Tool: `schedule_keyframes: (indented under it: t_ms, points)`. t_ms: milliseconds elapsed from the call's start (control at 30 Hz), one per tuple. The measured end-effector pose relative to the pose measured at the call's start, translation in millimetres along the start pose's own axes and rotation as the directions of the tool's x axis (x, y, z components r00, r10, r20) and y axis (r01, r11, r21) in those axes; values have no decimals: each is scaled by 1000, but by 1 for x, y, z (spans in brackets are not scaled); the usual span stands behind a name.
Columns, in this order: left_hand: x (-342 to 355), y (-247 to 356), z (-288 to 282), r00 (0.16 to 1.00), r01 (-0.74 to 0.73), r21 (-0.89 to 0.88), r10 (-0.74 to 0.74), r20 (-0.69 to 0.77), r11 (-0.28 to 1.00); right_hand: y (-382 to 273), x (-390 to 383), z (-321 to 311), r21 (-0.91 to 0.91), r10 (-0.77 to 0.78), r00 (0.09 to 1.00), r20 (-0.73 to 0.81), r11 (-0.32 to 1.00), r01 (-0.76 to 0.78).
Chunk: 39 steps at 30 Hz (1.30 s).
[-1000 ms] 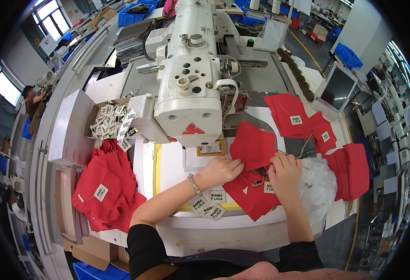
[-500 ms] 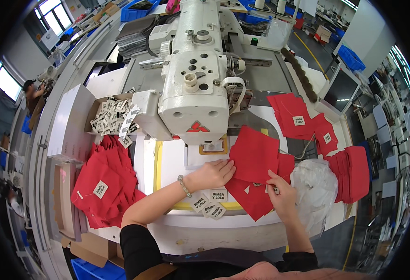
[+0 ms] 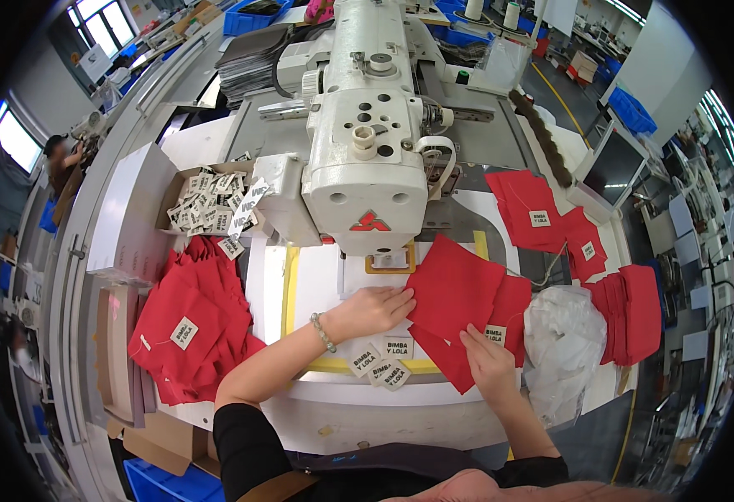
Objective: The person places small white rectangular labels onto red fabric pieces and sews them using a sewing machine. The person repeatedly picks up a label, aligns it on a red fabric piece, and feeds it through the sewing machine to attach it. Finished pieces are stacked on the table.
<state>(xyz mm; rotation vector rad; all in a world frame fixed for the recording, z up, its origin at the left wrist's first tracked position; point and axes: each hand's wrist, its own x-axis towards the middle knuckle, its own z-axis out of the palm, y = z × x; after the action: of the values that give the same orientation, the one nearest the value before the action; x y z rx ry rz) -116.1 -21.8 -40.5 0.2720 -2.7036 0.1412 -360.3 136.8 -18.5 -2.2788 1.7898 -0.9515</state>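
A plain red fabric piece [image 3: 455, 284] lies in front of the sewing machine head [image 3: 365, 180], over other red pieces. My left hand [image 3: 381, 309], with a beaded bracelet on the wrist, has its fingers together at the piece's left edge, tips closed on it. At its lower right edge, my right hand [image 3: 491, 360] pinches the same piece between thumb and fingers. Beside the right fingers, a pale printed label [image 3: 495, 335] shows on a red piece underneath. Several loose square labels [image 3: 398, 347] lie just below my left hand. The fabric's underside is hidden.
Left stand a heap of red pieces [image 3: 187, 335], a box of labels [image 3: 208, 201] and a white carton [image 3: 132, 217]. To the right lie a crumpled clear plastic bag [image 3: 561, 351], folded red fabric [image 3: 634, 314] and labelled red pieces [image 3: 526, 209]. A screen [image 3: 611, 167] stands behind them.
The top red piece has turned slightly, and my right hand has moved a little left and down along its edge. The label beneath now shows more fully. The view has shifted slightly.
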Motion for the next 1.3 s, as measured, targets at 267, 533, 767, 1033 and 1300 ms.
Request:
schedule_keyframes:
  t_ms: [267, 533, 767, 1033, 1300]
  points:
    - [-6, -5, 0, 1000, 8, 102, -7, -9, 995, 9, 14, 10, -146, -182, 982, -54, 974, 172]
    - [-29, -13, -12, 998, 57, 203, -62, 18, 977, 13, 50, 25, -180, -308, 950, 53, 933, 312]
    - [-54, -22, -16, 975, 199, 289, -219, 40, 936, 23, 93, 56, -112, -330, 936, 120, 933, 343]
    - [-51, -29, -17, 962, 262, 284, -274, 2, 922, 35, 124, 65, 177, -156, 979, 130, 975, 132]
    - [-58, -19, -26, 985, 173, 184, -174, -13, 968, 15, 106, 45, 275, -40, 977, 210, 961, -19]
